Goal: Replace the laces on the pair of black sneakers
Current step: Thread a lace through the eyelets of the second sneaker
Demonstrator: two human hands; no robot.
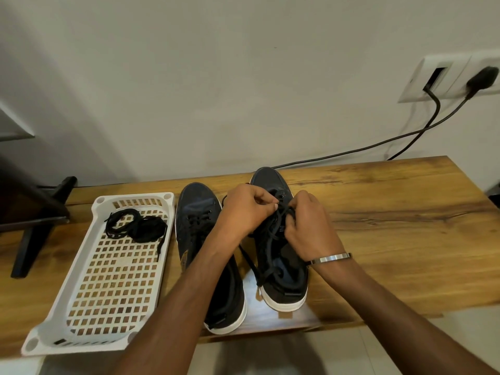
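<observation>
Wooden table (378, 212) by white wall (216, 77), both hands' fingers (266, 201) pinching lace (270, 239) w/ sneaker (281, 266).

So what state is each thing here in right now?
Right sneaker: upright on the table, lace loosened, being worked on.
Left sneaker: upright on the table, still laced.
Lace: partly threaded, loose end trailing.
Left hand: pinching the lace.
Right hand: curled round the lace.
Basket: lying flat, holding bundled laces.
Plug: in the wall socket.
</observation>
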